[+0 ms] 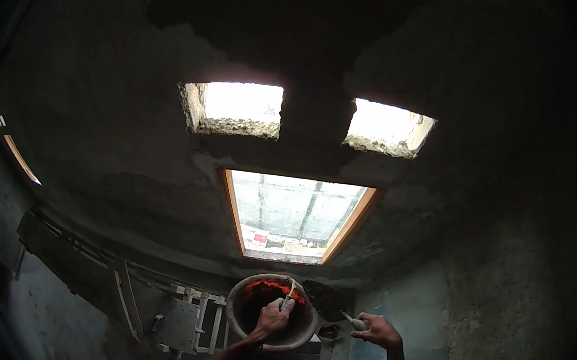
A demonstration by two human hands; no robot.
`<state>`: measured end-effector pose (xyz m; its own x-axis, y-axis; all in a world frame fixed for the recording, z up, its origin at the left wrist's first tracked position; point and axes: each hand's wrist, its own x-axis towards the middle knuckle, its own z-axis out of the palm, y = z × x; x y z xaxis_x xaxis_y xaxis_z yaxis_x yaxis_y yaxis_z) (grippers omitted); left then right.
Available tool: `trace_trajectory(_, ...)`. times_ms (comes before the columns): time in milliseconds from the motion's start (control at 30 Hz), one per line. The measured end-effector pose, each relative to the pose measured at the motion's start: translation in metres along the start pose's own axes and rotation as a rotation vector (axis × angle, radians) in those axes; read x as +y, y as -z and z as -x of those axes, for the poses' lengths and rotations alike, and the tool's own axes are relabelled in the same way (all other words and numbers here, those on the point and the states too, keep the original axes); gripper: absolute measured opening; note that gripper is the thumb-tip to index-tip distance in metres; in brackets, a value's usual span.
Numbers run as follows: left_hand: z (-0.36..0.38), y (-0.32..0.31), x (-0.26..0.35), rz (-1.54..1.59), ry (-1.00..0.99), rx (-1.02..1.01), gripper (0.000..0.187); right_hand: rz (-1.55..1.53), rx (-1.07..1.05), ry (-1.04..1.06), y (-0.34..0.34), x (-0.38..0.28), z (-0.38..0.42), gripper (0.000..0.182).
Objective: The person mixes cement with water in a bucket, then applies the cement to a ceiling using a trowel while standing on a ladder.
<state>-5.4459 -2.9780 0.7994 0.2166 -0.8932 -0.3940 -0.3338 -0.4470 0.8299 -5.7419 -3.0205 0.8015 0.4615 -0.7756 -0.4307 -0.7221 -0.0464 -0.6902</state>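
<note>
My left hand [273,320] is closed around a slim, pale-handled tool [292,288] over a round basin [235,317]. The tool's working end is too dark to make out. Inside the basin is dark material, with an orange-red patch along its far inner side. To the right, my right hand [379,331] grips the handle of a trowel [358,324], its thin shank pointing left. The trowel's blade blends into the shadow near a dark heap [325,300] beside the basin.
Ahead is a grey plastered wall [122,155] with a wood-framed window [299,216] and two rough openings above it. At lower left stand wooden frames or trestles [127,300] and a grey board [178,324]. A pale panel [405,312] lies to the right.
</note>
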Motion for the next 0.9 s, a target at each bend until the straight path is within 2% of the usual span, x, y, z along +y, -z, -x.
trace_trajectory(100, 0.002, -0.022, -0.006, -0.016, 0.061, -0.068, 0.040, 0.201, -0.048, -0.144, -0.046, 0.023, 0.019, 0.052)
trace_trajectory(167, 0.003, -0.034, -0.010, 0.035, 0.035, -0.094, 0.040, 0.199, -0.088, -0.173, -0.074, 0.026, 0.018, 0.054)
trace_trajectory(233, 0.005, -0.041, -0.014, 0.037, 0.037, -0.121, 0.040, 0.047, -0.043, -0.217, -0.101, 0.016, 0.011, 0.055)
trace_trajectory(267, 0.007, -0.045, -0.017, 0.047, 0.010, -0.099, 0.039, 0.060, 0.062, -0.131, -0.130, 0.034, 0.001, 0.050)
trace_trajectory(333, 0.008, -0.047, -0.022, 0.036, 0.060, -0.153, 0.039, -0.181, -0.008, -0.293, -0.154, 0.040, -0.016, 0.043)
trace_trajectory(433, 0.006, -0.047, -0.031, 0.079, 0.027, -0.201, 0.037, -0.139, 0.051, -0.214, -0.179, 0.054, -0.026, 0.039)
trace_trajectory(467, 0.003, -0.046, -0.038, 0.108, 0.003, -0.211, 0.037, -0.248, -0.024, -0.345, -0.170, 0.049, -0.027, 0.042)
trace_trajectory(500, 0.006, -0.037, -0.031, 0.186, 0.078, -0.278, 0.036, -0.355, -0.092, -0.472, -0.165, 0.043, -0.025, 0.044)
trace_trajectory(567, 0.004, -0.029, -0.039, 0.171, 0.081, -0.285, 0.036, -0.255, -0.061, -0.402, -0.173, 0.064, -0.027, 0.047)
trace_trajectory(633, -0.003, -0.014, -0.056, 0.044, 0.067, -0.199, 0.036, -0.284, -0.054, -0.433, -0.179, 0.069, -0.026, 0.052)
trace_trajectory(667, -0.007, -0.008, -0.064, -0.100, 0.040, -0.066, 0.039, -0.173, 0.028, -0.349, -0.186, 0.074, -0.025, 0.038)
trace_trajectory(700, -0.016, -0.001, -0.083, -0.145, 0.155, -0.008, 0.046, -0.089, 0.082, -0.278, -0.194, 0.084, -0.027, 0.039)
trace_trajectory(767, -0.028, 0.004, -0.128, -0.391, -0.007, 0.173, 0.055, -0.214, -0.027, -0.373, -0.189, 0.083, -0.030, 0.037)
trace_trajectory(833, -0.041, 0.013, -0.136, -0.442, 0.263, 0.010, 0.051, -0.498, -0.177, -0.505, -0.169, 0.066, -0.028, 0.032)
trace_trajectory(900, -0.045, 0.014, -0.140, -0.344, 0.376, -0.064, 0.048, -0.614, -0.250, -0.490, -0.164, 0.070, -0.030, 0.030)
